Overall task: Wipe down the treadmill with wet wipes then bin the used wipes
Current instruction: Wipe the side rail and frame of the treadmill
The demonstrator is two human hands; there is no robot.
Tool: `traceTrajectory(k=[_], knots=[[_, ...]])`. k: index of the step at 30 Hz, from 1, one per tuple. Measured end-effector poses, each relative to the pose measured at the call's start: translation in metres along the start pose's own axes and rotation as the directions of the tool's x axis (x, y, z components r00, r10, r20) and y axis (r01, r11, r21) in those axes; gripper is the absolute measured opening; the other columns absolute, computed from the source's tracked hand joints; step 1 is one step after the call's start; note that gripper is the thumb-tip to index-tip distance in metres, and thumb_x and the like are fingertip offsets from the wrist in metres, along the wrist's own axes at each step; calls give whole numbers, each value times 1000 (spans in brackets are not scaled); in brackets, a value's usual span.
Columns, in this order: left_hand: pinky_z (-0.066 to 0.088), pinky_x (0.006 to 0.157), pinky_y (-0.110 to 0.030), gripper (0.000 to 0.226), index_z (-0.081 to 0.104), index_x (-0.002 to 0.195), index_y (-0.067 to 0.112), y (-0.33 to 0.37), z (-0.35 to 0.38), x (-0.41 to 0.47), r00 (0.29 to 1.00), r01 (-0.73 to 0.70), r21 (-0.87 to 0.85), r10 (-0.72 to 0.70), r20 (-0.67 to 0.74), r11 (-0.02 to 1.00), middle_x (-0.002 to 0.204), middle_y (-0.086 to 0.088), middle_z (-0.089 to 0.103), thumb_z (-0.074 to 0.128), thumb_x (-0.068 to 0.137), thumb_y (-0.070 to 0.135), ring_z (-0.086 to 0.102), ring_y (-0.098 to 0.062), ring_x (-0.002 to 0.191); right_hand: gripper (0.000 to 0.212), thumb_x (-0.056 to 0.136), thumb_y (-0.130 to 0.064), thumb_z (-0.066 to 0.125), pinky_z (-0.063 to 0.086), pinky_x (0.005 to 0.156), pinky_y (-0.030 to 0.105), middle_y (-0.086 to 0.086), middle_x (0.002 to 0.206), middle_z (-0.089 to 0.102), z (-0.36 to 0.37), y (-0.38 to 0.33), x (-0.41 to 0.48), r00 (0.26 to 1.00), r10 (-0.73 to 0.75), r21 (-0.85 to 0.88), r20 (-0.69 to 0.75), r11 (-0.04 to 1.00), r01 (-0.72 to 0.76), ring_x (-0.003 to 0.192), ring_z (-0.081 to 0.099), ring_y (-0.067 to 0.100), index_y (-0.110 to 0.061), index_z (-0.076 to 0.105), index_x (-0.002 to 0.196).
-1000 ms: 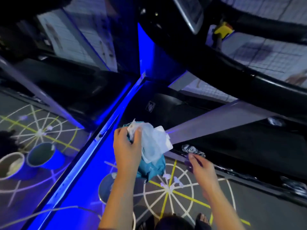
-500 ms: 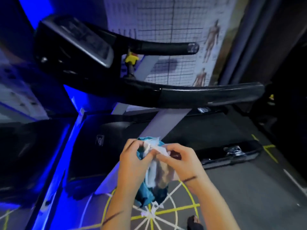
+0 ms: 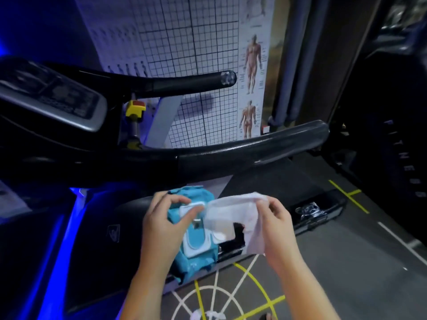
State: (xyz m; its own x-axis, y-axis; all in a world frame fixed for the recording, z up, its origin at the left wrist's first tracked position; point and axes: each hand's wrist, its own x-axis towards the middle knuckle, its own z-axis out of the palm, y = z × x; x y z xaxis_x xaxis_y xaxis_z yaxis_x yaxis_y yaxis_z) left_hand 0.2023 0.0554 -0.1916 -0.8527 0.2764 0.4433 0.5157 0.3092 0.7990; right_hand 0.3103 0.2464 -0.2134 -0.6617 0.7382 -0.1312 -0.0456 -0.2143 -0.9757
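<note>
At lower centre, the left hand [image 3: 161, 229] grips a teal plastic wet-wipe pack [image 3: 196, 245]. The right hand [image 3: 277, 225] pinches a white wet wipe [image 3: 233, 215] beside it.

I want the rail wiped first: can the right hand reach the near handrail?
Probably yes: the right hand, pinching a wipe, is just below the near handrail with nothing between; the left hand holds the pack aside.

The pack [image 3: 196, 264] in my left hand [image 3: 159, 229] is soft teal plastic film, crinkled and faintly shiny, with a smooth white hard-plastic flap [image 3: 196, 244]. The wipe [image 3: 231, 211] pinched in my right hand [image 3: 280, 227] looks like thin white non-woven cloth, limp and matt. The treadmill's handrail [image 3: 254, 148] is black and finely grained with a dull sheen, and its console rim [image 3: 96, 122] is smooth grey plastic. The floor [image 3: 346, 262] is matt grey.
</note>
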Motion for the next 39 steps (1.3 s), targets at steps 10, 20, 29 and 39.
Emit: traceTrajectory(k=[10, 20, 29, 39], knots=[[50, 101, -39, 6, 67, 97, 33, -18, 48, 135, 845, -47, -64, 5, -534, 997, 105, -4, 67, 71, 96, 36, 62, -18, 102, 25, 95, -30, 54, 50, 68, 36, 12, 75, 70, -21, 24, 128, 900, 424, 301, -103, 876, -378, 65, 65, 28, -11, 67, 84], [50, 103, -39, 26, 73, 106, 12, -28, 106, 186, 804, 4, -64, -41, -593, 998, 107, -6, 66, 71, 95, 36, 61, -13, 104, 21, 98, -11, 42, 49, 56, 29, 5, 67, 55, 26, 31, 192, 875, 430, 409, 224, 773, -485, 59, 56, 18, -13, 54, 81], [53, 104, -52, 5, 72, 93, 44, -24, 123, 198, 752, -57, -96, -21, -659, 994, 109, -10, 73, 76, 94, 43, 70, -24, 106, 31, 87, -34, 78, 50, 84, 43, 17, 87, 68, 28, 50, 223, 928, 212, 333, 306, 890, -313, 83, 63, 26, -4, 71, 86], [58, 101, -54, 4, 79, 87, 35, -23, 149, 196, 759, -5, -357, -229, -609, 934, 110, -13, 73, 81, 90, 33, 70, -23, 104, 49, 90, -41, 71, 52, 84, 46, 22, 91, 71, 10, 52, 253, 875, 153, 223, 460, 934, -280, 87, 64, 31, 7, 75, 90]])
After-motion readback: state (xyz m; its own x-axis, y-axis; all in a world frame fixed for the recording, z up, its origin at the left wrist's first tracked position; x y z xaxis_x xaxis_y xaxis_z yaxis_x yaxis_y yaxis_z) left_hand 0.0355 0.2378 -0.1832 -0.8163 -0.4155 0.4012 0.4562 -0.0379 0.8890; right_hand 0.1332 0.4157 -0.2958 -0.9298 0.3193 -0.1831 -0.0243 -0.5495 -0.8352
